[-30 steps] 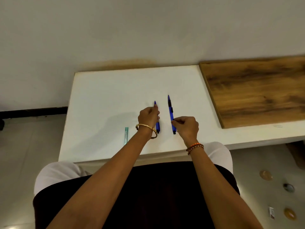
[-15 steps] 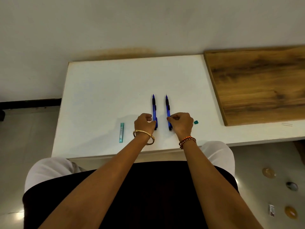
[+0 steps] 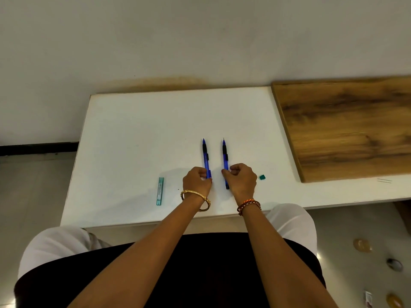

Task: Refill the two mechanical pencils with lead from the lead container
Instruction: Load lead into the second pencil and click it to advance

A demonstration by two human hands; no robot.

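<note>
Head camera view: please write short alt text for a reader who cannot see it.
Two blue mechanical pencils lie side by side on a white table, tips pointing away; the left hand and right hand each pinch one near its back end. A teal lead container lies left, a small teal cap right.

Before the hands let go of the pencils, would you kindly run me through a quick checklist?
1. Both pencils flat on the table, tips away: ok. Left pencil, right pencil.
2. Pencils parallel and apart: ok.
3. Left hand and right hand each at a pencil's near end: ok.
4. Lead container on the table left of the left hand: ok.
5. Container capped: not ok, its cap seems to lie right of the right hand.
6. Lead loaded in both pencils: cannot tell.
</note>
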